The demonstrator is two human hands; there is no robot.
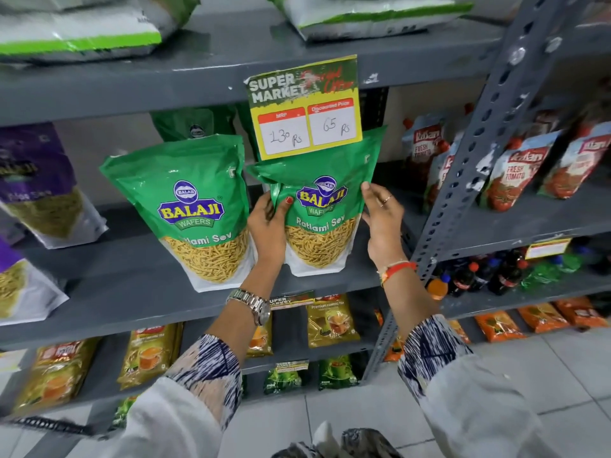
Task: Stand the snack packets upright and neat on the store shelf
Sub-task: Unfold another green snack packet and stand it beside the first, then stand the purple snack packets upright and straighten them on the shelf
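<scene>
Two green Balaji Ratlami Sev packets stand on the grey middle shelf [132,285]. The left packet [191,209] stands upright, leaning a little back. The right packet [325,206] stands beside it with its top folded and crumpled under the price card. My left hand [267,226] grips the right packet's left edge, thumb across the front. My right hand [382,223] rests against the packet's right edge with its fingers spread. More green packets [195,125] stand behind these two, mostly hidden.
A yellow-green price card [305,107] hangs from the shelf above. Purple packets [39,186] sit at far left. A slotted upright post [479,143] borders the right; beyond it stand tomato sauce pouches [515,173]. Tea packets [330,320] and soda bottles [469,276] fill the lower shelves.
</scene>
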